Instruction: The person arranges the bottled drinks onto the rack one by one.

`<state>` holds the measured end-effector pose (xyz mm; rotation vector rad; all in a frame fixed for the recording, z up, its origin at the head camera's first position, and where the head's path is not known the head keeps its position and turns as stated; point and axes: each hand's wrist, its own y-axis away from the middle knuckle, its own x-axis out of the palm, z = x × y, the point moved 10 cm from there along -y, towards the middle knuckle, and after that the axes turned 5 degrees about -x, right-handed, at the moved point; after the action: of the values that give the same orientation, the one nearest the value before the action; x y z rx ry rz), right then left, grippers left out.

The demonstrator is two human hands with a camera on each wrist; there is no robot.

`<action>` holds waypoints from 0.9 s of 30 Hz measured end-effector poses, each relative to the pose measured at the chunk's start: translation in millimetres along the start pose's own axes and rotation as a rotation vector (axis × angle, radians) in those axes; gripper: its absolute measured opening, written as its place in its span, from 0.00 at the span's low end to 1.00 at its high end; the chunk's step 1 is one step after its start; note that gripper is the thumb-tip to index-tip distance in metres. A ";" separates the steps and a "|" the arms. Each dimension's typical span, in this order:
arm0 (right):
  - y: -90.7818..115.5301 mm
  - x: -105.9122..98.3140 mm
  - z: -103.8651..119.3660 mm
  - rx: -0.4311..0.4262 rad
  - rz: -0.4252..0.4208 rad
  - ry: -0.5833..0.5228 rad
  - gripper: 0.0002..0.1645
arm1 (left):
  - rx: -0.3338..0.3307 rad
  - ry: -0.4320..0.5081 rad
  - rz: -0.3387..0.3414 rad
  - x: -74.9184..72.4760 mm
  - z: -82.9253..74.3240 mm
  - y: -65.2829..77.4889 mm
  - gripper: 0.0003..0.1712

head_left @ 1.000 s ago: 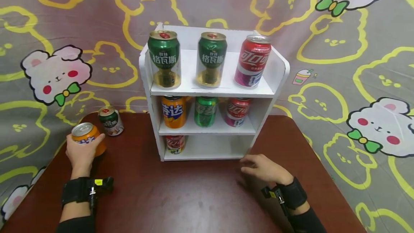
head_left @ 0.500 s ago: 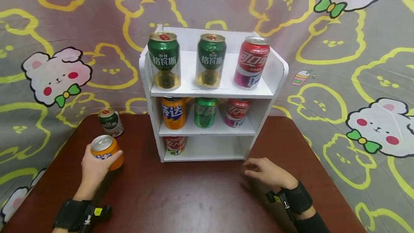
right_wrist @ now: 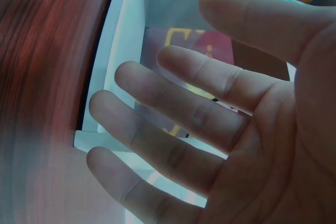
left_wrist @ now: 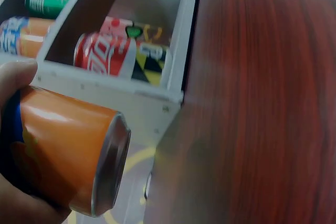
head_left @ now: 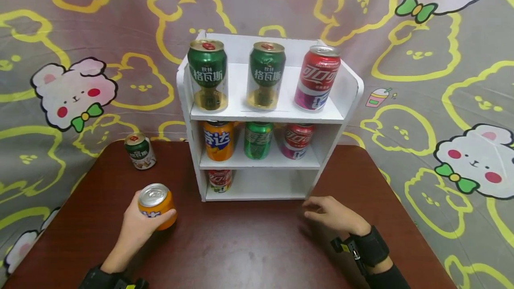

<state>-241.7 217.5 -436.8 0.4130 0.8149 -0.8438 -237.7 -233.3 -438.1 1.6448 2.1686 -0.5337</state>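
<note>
My left hand (head_left: 136, 225) grips an orange soda can (head_left: 163, 212) round its side, thumb across the front, in front of the shelf's left side. In the left wrist view the orange can (left_wrist: 68, 148) shows its bare metal base, clear of the table. My right hand (head_left: 335, 214) holds nothing, near the lower right corner of the white shelf (head_left: 257, 197). Its fingers (right_wrist: 157, 106) are spread and loosely bent in the right wrist view. A red cola can (head_left: 220, 180) stands at the left of the bottom shelf.
On the top shelf stand two green-and-gold cans (head_left: 207, 77) and a red can (head_left: 317, 79). The middle shelf bears an orange can (head_left: 218, 142), a green can (head_left: 258, 142) and a red can (head_left: 297, 142). Another green-topped can (head_left: 140, 151) stands on the brown table (head_left: 241, 244) at back left.
My left hand has carried the orange soda can from the table's left side rightward and toward me. The right hand has barely moved.
</note>
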 end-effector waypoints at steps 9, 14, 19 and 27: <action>3.7 -1.0 0.2 -0.015 -0.013 0.003 0.21 | 0.117 0.012 0.100 25.6 -27.4 23.1 0.44; 5.9 -0.5 -2.8 -0.006 -0.010 0.001 0.21 | 0.165 0.086 0.190 42.9 -38.9 30.8 0.44; 6.7 -0.3 -3.7 -0.003 -0.001 -0.001 0.21 | 0.211 0.137 0.243 60.2 -51.6 31.6 0.44; 7.9 1.9 -8.7 0.014 0.000 -0.012 0.21 | 0.238 0.237 0.303 89.3 -66.9 32.1 0.43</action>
<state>-238.8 226.7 -443.7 0.4199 0.7978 -0.8514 -233.4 -117.7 -427.8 2.2188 2.0150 -0.5455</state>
